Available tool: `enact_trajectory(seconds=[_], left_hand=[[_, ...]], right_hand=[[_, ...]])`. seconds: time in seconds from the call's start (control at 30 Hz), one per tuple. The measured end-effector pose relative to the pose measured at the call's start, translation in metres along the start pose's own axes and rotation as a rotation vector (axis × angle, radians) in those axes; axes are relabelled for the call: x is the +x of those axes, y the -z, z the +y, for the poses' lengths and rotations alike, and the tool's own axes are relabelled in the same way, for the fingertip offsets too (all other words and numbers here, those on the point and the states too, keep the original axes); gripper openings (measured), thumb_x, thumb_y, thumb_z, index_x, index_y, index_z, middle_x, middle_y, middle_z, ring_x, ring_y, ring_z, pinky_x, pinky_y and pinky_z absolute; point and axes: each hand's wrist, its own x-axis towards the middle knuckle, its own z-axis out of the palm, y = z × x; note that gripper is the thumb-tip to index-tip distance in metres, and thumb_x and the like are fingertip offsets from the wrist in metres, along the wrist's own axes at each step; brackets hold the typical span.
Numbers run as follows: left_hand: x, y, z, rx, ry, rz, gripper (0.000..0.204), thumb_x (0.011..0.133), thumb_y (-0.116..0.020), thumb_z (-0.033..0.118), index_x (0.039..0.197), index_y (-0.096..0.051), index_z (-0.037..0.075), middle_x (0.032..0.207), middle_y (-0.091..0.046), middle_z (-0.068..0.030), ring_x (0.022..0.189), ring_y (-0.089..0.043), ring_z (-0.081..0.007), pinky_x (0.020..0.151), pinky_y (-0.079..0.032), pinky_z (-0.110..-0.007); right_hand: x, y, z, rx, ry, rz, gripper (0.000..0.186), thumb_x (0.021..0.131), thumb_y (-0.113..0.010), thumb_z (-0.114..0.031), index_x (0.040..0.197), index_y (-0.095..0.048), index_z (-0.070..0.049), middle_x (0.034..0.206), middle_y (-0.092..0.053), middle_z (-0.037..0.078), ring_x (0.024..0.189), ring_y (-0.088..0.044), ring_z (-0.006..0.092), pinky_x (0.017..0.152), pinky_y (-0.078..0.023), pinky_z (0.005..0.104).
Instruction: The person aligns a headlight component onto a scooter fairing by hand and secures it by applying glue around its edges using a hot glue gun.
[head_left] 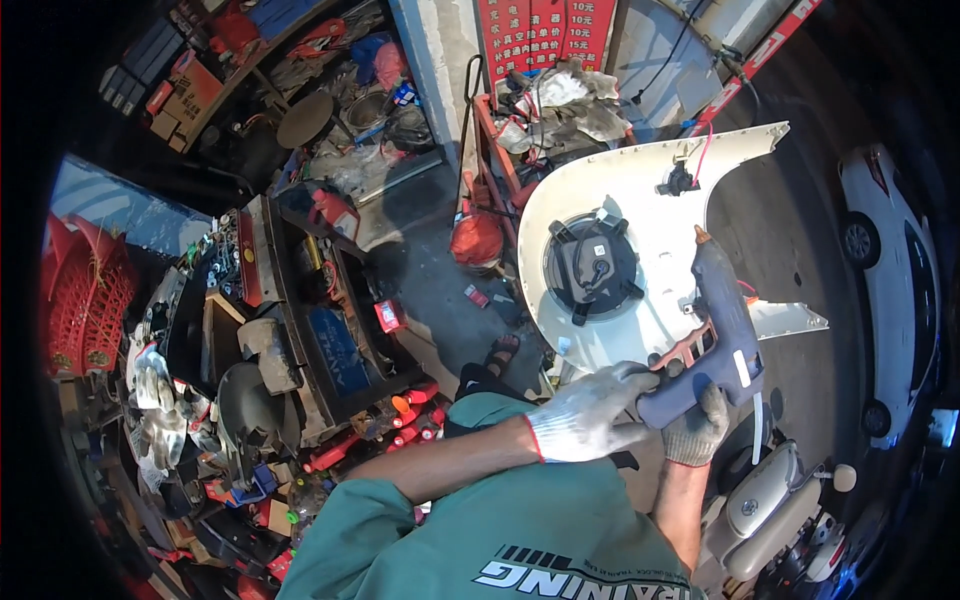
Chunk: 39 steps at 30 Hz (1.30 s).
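Observation:
My gloved right hand (700, 430) is wrapped round a dark blue-grey glue gun (725, 325) with a pale stick trailing from its back. The gun's tip points up over a cream plastic panel. My gloved left hand (590, 415) grips the lower end of the gun's handle, its fingertips partly hidden. The curved panel (650, 230) lies on a red stand, inner side up, with a round black speaker-like unit (590, 265) and a small black fitting (678, 178) with a red wire.
Cluttered shelves (200, 95), a tool cabinet (335, 330) and red plastic parts (85, 295) fill the left. A red bucket-like object (475, 235) stands beyond the panel beside piled rags (555, 100). A parked scooter (755, 505) and white car (895, 295) are on the right.

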Motion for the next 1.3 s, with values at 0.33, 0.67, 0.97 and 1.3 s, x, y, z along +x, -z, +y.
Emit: enact_trajectory(seconds=[0.33, 0.67, 0.97, 1.3], left_hand=[[-0.035, 0.061, -0.121, -0.319, 0.552, 0.694, 0.031, 0.097, -0.064, 0.015, 0.125, -0.060, 0.001, 0.111, -0.065, -0.0058, 0.097, -0.060, -0.0141, 0.084, -0.050, -0.026], [0.000, 0.064, -0.170, -0.794, 0.698, 0.506, 0.090, 0.091, -0.071, 0.030, 0.158, -0.021, -0.002, 0.153, -0.043, -0.0237, 0.135, -0.051, -0.0356, 0.099, -0.053, -0.046], [0.010, 0.074, -0.192, -0.623, 0.658, 0.364, 0.074, 0.090, -0.067, 0.024, 0.152, -0.036, -0.003, 0.136, -0.058, -0.0191, 0.116, -0.062, -0.0272, 0.095, -0.054, -0.040], [0.033, 0.104, -0.181, -0.466, 0.774, 0.100, 0.047, 0.092, -0.056, 0.031, 0.126, -0.060, -0.002, 0.096, -0.071, -0.0129, 0.071, -0.067, -0.0204, 0.061, -0.052, -0.034]], right_hand=[[-0.016, 0.006, -0.005, 0.190, -0.016, -0.056, 0.074, 0.084, -0.069, -0.022, 0.149, -0.042, -0.001, 0.110, -0.068, 0.019, 0.105, -0.064, 0.0417, 0.095, -0.051, 0.0551], [0.048, -0.028, 0.045, 0.328, -0.099, -0.020, 0.067, 0.079, -0.067, -0.017, 0.143, -0.049, -0.009, 0.125, -0.064, 0.017, 0.084, -0.066, 0.0204, 0.090, -0.055, 0.0437], [0.112, -0.051, 0.082, 0.170, -0.223, 0.025, 0.047, 0.074, -0.064, -0.018, 0.117, -0.061, 0.001, 0.094, -0.067, 0.015, 0.095, -0.067, 0.0400, 0.093, -0.054, 0.0510], [0.141, -0.053, 0.103, 0.114, -0.162, 0.019, 0.079, 0.072, -0.065, -0.013, 0.146, -0.040, -0.006, 0.132, -0.057, 0.018, 0.115, -0.060, 0.0383, 0.095, -0.055, 0.0537]])
